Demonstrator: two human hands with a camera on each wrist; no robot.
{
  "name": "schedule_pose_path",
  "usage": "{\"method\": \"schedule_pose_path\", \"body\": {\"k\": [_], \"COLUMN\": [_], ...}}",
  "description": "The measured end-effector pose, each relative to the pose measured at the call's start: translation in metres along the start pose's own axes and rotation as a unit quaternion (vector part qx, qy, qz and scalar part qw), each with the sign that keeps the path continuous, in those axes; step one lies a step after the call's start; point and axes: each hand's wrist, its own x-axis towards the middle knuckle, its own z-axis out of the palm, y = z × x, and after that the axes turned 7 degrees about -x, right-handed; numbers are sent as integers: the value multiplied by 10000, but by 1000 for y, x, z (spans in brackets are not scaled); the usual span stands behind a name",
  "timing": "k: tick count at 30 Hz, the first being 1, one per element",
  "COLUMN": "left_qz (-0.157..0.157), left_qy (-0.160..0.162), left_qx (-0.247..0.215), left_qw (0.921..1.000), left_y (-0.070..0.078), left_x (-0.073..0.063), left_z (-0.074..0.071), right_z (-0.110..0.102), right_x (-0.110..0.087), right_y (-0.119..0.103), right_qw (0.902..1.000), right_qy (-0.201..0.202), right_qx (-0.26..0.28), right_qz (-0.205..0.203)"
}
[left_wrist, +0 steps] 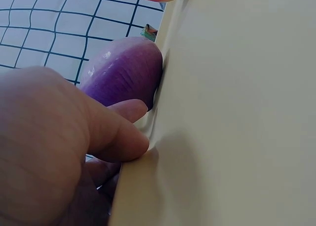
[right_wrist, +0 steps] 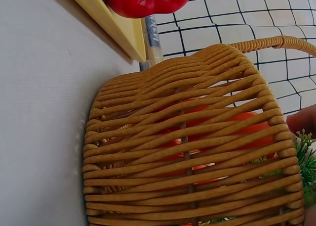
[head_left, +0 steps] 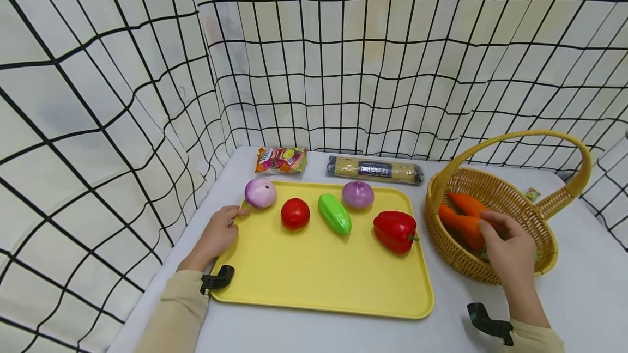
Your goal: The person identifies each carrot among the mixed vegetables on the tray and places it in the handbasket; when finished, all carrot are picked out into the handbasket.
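My left hand (head_left: 219, 236) grips the left rim of the yellow tray (head_left: 314, 287), thumb on top and other fingers partly hidden beneath. Just beyond the fingertips is a purple-white onion (head_left: 260, 193), large in the left wrist view. On the tray lie a tomato (head_left: 295, 214), a green cucumber-like vegetable (head_left: 335, 214), a purple onion (head_left: 357, 195) and a red bell pepper (head_left: 395, 231). Inside the wicker basket (head_left: 544, 233), my right hand (head_left: 512, 247) pinches an orange carrot (head_left: 463, 226); another carrot (head_left: 466, 204) lies behind it. The basket wall hides most of this hand in the right wrist view.
Behind the tray lie a colourful snack packet (head_left: 281, 160) and a long pasta packet (head_left: 375, 170). The basket's handle (head_left: 535, 133) arches up at the right. A black wire grid (head_left: 319, 75) stands along the back and sides of the white table.
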Motion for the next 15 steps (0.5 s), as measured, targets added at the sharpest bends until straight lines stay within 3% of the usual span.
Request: {"method": "schedule_pose_path", "body": {"k": [6, 11, 15], "left_qz": [-68, -63, 12], "left_qy": [-15, 1, 43], "left_qx": [-54, -57, -7], "left_qw": [10000, 10000, 10000], "left_y": [0, 0, 2], "left_x": [-2, -2, 0], "left_z": [0, 0, -1], "right_z": [3, 5, 3], "right_x": [1, 0, -1], "right_y": [1, 2, -1], "right_qw": [9933, 9756, 9623], "right_qy": [687, 1454, 1923], "right_qx": [913, 1519, 1534], "right_qz": [-165, -631, -1157]}}
